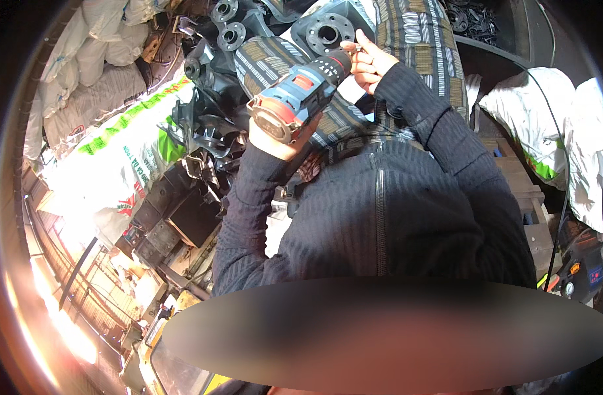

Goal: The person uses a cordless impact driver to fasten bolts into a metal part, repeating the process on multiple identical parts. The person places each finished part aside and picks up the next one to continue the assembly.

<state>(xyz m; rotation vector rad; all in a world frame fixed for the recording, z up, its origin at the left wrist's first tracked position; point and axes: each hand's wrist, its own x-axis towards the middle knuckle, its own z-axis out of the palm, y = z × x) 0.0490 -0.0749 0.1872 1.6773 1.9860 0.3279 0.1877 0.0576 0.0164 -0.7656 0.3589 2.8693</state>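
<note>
The blue-and-red cordless drill (295, 95) sits in the left hand (275, 138), its rear end over the palm and its dark chuck (339, 64) pointing away toward the right hand (367, 62). The left fingers are closed around the drill's grip, though the drill's own body covers most of them, and neither the grip's lower end nor the trigger can be seen. The right hand is just beside the drill's nose, fingers partly curled and bunched close to the chuck's tip; a small glint shows by the fingertips, but I cannot tell whether they pinch something, touch the chuck or stop short of it. Any bit in the drill is likewise hard to make out. Just beyond the drill's nose lies a dark part with a round, holed flange (314, 36), between patterned trouser legs (417, 39); its near side is partly hidden by the right hand. To the left of the drill, more flanged metal parts (231, 37) are heaped, overlapping and cut off by the upper edge. Farther left of the drill, a white-and-green sack (133, 151) is washed out by glare. Nearer the wearer than the drill, a blurred oval (393, 336) masks the lower view.
</note>
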